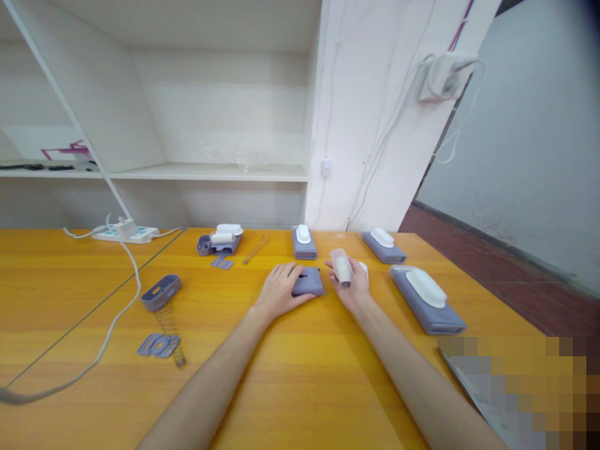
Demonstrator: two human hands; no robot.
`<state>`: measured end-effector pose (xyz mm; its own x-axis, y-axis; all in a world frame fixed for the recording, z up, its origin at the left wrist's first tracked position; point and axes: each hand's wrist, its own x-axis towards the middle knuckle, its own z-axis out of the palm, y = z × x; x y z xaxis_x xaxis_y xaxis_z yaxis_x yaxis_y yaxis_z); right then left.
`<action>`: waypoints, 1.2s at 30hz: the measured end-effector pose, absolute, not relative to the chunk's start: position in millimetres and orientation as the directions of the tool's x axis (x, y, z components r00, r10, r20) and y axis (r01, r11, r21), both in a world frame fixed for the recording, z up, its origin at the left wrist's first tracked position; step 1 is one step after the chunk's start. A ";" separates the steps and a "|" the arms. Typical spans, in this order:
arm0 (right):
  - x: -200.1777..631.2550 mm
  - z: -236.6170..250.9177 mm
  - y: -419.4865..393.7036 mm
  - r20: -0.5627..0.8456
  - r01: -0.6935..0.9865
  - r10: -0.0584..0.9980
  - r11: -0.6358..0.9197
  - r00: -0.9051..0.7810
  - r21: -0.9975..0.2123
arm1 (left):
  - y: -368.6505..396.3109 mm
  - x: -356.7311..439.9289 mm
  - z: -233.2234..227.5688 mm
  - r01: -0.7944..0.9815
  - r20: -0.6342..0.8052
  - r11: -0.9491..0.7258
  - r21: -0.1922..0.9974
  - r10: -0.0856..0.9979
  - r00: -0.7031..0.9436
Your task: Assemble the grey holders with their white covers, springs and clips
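Grey housing [308, 282] lies flat on the orange surface [300, 375], mid-way along it. Left of the housing, the left hand [280, 291] rests with fingers spread against it. Right of the housing, the right hand [352, 282] is clamped around a white roller [341, 266].

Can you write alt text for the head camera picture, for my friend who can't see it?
A person's left hand rests on a purple-grey case on a yellow table, while the right hand holds a small white roller. Three assembled cases sit nearby.
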<state>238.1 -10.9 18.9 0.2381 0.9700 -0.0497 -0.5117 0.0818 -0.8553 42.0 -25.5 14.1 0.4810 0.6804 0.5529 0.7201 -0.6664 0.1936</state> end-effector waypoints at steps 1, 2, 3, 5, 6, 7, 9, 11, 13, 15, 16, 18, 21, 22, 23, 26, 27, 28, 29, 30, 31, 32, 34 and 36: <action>239.2 20.0 -11.5 -0.080 -0.490 0.968 0.048 0.238 -0.870 | -25.5 42.0 14.2 0.721 0.551 -0.666 0.193 0.681 0.481; 240.5 20.9 -12.3 -0.098 -0.428 0.959 0.027 0.266 -0.903 | -25.6 41.9 14.5 0.722 0.550 -0.665 0.193 0.682 0.482; 242.0 21.6 -13.3 -0.081 -0.316 0.942 0.027 0.325 -0.948 | -25.7 41.9 14.8 0.722 0.548 -0.664 0.193 0.684 0.482; 245.1 23.2 -15.7 0.096 0.098 0.887 0.057 0.451 -0.994 | -25.8 42.0 15.4 0.722 0.546 -0.664 0.193 0.684 0.483; 246.6 24.0 -17.1 0.214 0.348 0.860 0.046 0.463 -0.937 | -25.9 42.0 15.7 0.722 0.546 -0.665 0.194 0.684 0.483; 247.9 24.8 -18.6 0.318 0.570 0.844 0.017 0.432 -0.821 | -25.9 42.1 15.9 0.721 0.547 -0.665 0.194 0.683 0.483; 249.4 25.9 -21.5 0.408 0.847 0.853 -0.072 0.326 -0.526 | -25.8 42.1 15.8 0.723 0.552 -0.663 0.194 0.683 0.478; 249.4 25.9 -23.8 0.387 0.943 0.885 -0.145 0.259 -0.301 | -25.7 42.1 15.4 0.727 0.556 -0.658 0.194 0.685 0.471; 248.5 25.3 -25.7 0.376 0.970 0.898 -0.173 0.226 -0.171 | -25.6 42.1 15.0 0.731 0.556 -0.655 0.192 0.687 0.468; 247.0 25.7 -27.5 0.413 0.978 0.886 -0.182 0.210 -0.105 | -25.7 42.1 14.9 0.732 0.553 -0.654 0.189 0.687 0.471; 246.0 26.7 -28.6 0.441 0.979 0.874 -0.185 0.206 -0.090 | -25.7 42.1 15.0 0.733 0.551 -0.654 0.187 0.687 0.473; 243.4 30.1 -31.3 0.494 0.978 0.844 -0.183 0.208 -0.099 | -25.5 42.4 15.2 0.738 0.551 -0.650 0.183 0.689 0.470; 236.5 35.3 -34.9 0.553 0.972 0.808 -0.097 0.202 -0.213 | -24.9 43.1 15.2 0.768 0.553 -0.618 0.168 0.704 0.446; 233.4 35.5 -35.3 0.563 0.961 0.804 -0.035 0.189 -0.273 | -24.6 43.4 15.0 0.783 0.551 -0.601 0.162 0.713 0.434; 230.1 34.6 -35.1 0.571 0.941 0.803 0.036 0.172 -0.335 | -24.4 43.6 14.6 0.797 0.547 -0.584 0.156 0.722 0.423; 221.1 25.7 -30.8 0.588 0.845 0.796 0.211 0.144 -0.492 | -23.6 43.5 13.4 0.821 0.536 -0.551 0.149 0.743 0.402; 219.1 21.6 -28.5 0.587 0.811 0.794 0.236 0.156 -0.535 | -23.3 43.1 13.1 0.825 0.535 -0.546 0.150 0.746 0.397; 217.8 17.6 -26.1 0.582 0.777 0.794 0.251 0.176 -0.578 | -23.1 42.6 13.1 0.827 0.535 -0.542 0.152 0.748 0.392; 217.3 14.0 -23.8 0.570 0.741 0.798 0.260 0.197 -0.619 | -23.0 41.9 13.2 0.827 0.536 -0.540 0.154 0.749 0.389; 217.4 11.0 -21.8 0.552 0.703 0.805 0.265 0.215 -0.660 | -22.8 41.1 13.6 0.826 0.538 -0.542 0.157 0.748 0.389; 217.9 8.6 -20.2 0.528 0.663 0.818 0.267 0.227 -0.699 | -22.7 40.3 14.1 0.822 0.540 -0.547 0.159 0.745 0.391; 218.7 7.0 -19.1 0.500 0.625 0.834 0.265 0.233 -0.734 | -22.5 39.5 14.8 0.816 0.543 -0.556 0.160 0.739 0.397; 220.4 5.1 -18.3 0.452 0.566 0.861 0.258 0.232 -0.783 | -22.2 38.3 16.1 0.798 0.549 -0.581 0.161 0.724 0.417; 221.4 4.2 -18.6 0.432 0.541 0.873 0.257 0.224 -0.801 | -21.8 37.6 16.7 0.784 0.555 -0.599 0.160 0.712 0.431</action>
<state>221.4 -18.6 4.2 0.2244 0.8734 0.4321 0.5415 0.2569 -0.8005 37.6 -21.8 16.7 0.4306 0.7116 0.5551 0.7842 -0.5994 0.1601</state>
